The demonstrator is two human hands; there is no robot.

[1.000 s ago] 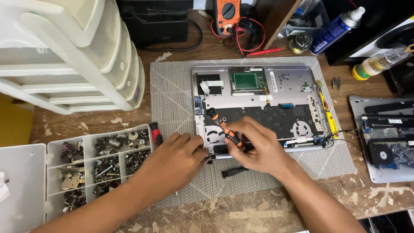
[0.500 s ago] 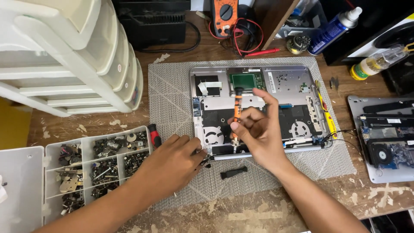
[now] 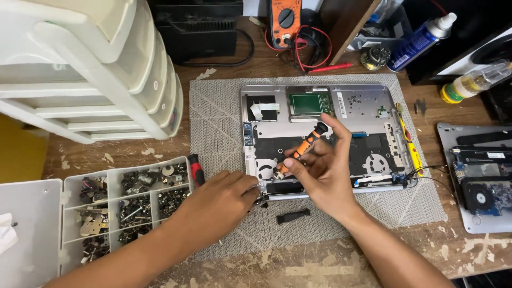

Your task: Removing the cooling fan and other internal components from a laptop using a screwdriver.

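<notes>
Screwdriver tip hidden behind right hand (image 3: 325,173) fingers; the left hand (image 3: 221,200) fingertips cover the front-left corner of the opened silver laptop base (image 3: 362,104), whatever they pinch there too small to make out, grip unclear. Right hand is closed around an orange-and-black screwdriver (image 3: 304,148), tilted, at frame centre over the dark inner panel. Laptop sits on a grey woven mat (image 3: 213,117). Small black strip (image 3: 293,216) lies on mat just below. Clear compartmented screw box (image 3: 114,205) lower left, red-handled tool (image 3: 197,169) beside it. White plastic drawers (image 3: 85,69) upper left, cut off. Blue spray can (image 3: 421,40) upper right; second opened device (image 3: 477,181) cropped at right edge.
</notes>
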